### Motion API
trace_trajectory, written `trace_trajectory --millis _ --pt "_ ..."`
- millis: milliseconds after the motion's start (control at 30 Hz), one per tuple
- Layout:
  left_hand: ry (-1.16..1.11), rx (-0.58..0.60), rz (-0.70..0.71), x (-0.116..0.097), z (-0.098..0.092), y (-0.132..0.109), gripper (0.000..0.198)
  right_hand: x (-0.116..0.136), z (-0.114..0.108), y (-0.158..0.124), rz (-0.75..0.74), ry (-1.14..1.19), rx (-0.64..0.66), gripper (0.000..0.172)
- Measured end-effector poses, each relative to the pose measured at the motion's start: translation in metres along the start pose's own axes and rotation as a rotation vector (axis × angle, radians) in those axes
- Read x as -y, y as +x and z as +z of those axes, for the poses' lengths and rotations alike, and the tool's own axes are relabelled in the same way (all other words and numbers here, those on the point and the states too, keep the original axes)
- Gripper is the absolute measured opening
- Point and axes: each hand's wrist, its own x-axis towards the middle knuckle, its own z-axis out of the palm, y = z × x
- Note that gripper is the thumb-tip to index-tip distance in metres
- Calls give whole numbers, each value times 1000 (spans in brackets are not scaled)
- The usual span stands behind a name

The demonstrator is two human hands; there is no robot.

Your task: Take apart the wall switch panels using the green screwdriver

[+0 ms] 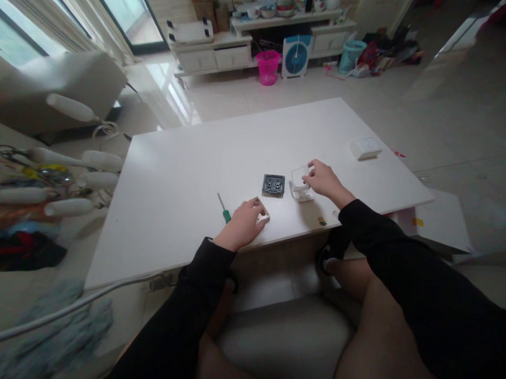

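Observation:
My left hand [243, 223] is at the near side of the white table, its fingers curled over a small white square frame [261, 216]. My right hand [323, 181] pinches a white square plate [299, 177] by its right edge. This plate is tilted above another white piece [304, 196] on the table, partly hidden under it. Between both hands lies a dark square module [273, 185] that looks like the back of a wall switch or socket. A screwdriver [226, 214] with a green handle rests just left of my left hand.
A small yellow and dark piece [322, 221] lies near the table's front edge. White square items [365, 148] sit stacked at the right. A white cable [73, 306] runs past the table's left front corner. An open box [441, 223] stands beyond the right edge.

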Motion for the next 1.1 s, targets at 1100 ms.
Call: trace_trajectory --millis 1100 --pt "51 343 -18 2 22 -2 18 20 36 -36 -463 -370 395 32"
